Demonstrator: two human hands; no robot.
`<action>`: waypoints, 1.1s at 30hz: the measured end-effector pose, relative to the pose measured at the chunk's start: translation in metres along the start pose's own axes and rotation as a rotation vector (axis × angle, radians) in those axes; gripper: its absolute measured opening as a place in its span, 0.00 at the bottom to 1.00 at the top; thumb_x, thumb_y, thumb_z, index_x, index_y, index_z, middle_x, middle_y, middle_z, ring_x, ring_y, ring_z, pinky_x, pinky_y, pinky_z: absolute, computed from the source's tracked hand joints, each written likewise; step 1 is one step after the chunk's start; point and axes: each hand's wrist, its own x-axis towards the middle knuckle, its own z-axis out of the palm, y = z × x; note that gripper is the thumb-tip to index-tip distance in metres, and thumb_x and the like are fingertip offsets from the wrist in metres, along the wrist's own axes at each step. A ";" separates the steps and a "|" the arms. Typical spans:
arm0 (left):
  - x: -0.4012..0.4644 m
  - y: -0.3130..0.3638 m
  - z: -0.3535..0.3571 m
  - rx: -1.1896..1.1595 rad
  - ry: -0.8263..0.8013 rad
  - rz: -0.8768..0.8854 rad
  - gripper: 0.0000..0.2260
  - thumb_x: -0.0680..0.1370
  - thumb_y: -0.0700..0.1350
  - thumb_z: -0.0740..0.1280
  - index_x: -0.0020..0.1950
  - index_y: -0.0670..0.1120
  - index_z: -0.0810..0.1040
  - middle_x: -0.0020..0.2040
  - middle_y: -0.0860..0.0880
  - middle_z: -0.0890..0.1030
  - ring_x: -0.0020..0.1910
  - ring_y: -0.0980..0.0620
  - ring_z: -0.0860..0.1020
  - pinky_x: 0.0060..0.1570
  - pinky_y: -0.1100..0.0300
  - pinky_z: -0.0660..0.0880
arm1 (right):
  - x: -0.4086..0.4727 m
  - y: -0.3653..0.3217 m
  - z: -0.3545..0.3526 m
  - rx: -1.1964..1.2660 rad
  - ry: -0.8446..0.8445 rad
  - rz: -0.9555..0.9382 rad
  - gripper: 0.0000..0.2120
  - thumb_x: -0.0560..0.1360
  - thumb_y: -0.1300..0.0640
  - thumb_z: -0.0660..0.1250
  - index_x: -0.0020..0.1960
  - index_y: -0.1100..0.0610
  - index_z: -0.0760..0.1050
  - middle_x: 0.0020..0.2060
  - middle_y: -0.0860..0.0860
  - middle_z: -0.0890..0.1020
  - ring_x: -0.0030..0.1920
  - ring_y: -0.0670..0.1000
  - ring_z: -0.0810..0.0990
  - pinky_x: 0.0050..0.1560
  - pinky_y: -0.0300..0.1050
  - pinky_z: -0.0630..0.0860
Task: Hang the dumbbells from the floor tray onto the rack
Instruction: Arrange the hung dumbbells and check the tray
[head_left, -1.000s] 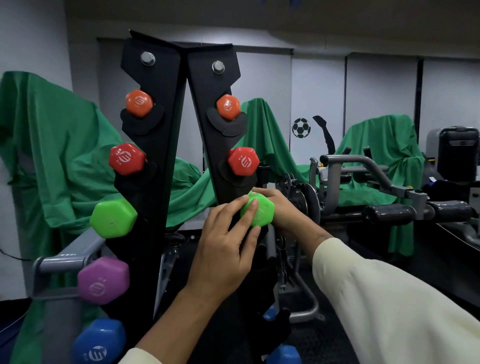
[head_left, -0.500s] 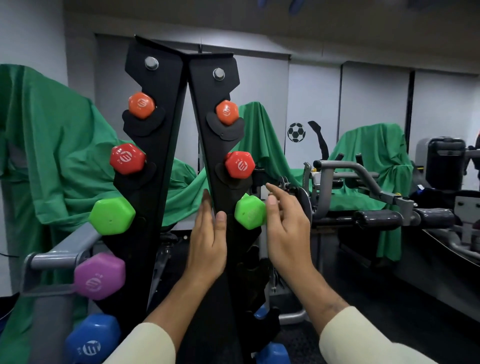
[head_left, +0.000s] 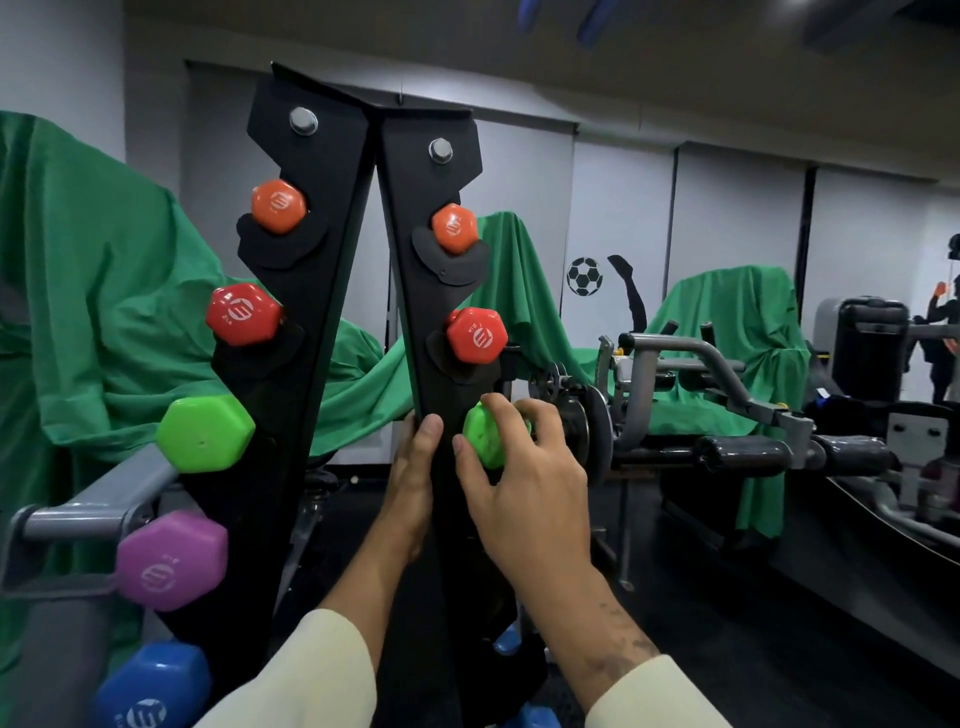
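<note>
A black A-shaped rack (head_left: 337, 291) stands right in front of me. On its left upright hang an orange dumbbell (head_left: 278, 206), a red one (head_left: 241, 314), a green one (head_left: 205, 433), a purple one (head_left: 171, 560) and a blue one (head_left: 150, 688). The right upright carries an orange dumbbell (head_left: 453, 228) and a red one (head_left: 476, 335). Below those sits a green dumbbell (head_left: 485, 434), with my right hand (head_left: 519, 483) curled around its end. My left hand (head_left: 413, 483) lies flat against the inner edge of the right upright. The floor tray is out of sight.
Green cloths (head_left: 98, 312) cover equipment behind and left of the rack. A grey exercise machine (head_left: 701, 395) with padded bars stands close on the right. More blue dumbbell ends (head_left: 509, 642) show low behind the right upright. A grey bar (head_left: 93, 509) juts out at lower left.
My right hand has gone from open beside the green dumbbell to wrapped over its end. My left hand has stayed on the upright. The view has come nearer to the rack.
</note>
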 end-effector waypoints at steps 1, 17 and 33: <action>0.001 -0.001 0.001 -0.004 0.009 0.005 0.37 0.76 0.70 0.68 0.74 0.44 0.75 0.69 0.40 0.80 0.70 0.40 0.77 0.75 0.37 0.67 | 0.000 0.000 0.000 0.000 -0.002 -0.006 0.23 0.80 0.40 0.67 0.71 0.47 0.74 0.65 0.49 0.74 0.56 0.52 0.80 0.52 0.52 0.82; -0.019 0.016 -0.003 0.295 0.036 0.071 0.40 0.73 0.79 0.60 0.81 0.61 0.65 0.75 0.61 0.73 0.71 0.66 0.72 0.78 0.52 0.65 | -0.011 0.006 0.006 0.053 0.026 -0.057 0.25 0.83 0.46 0.67 0.78 0.48 0.69 0.69 0.52 0.72 0.63 0.53 0.76 0.62 0.52 0.78; -0.067 -0.003 -0.002 0.636 0.131 0.293 0.36 0.83 0.44 0.69 0.84 0.62 0.53 0.76 0.55 0.74 0.74 0.57 0.73 0.73 0.46 0.72 | -0.010 -0.032 -0.005 -0.079 -0.118 0.124 0.27 0.80 0.61 0.66 0.77 0.46 0.68 0.76 0.58 0.66 0.62 0.64 0.79 0.60 0.55 0.77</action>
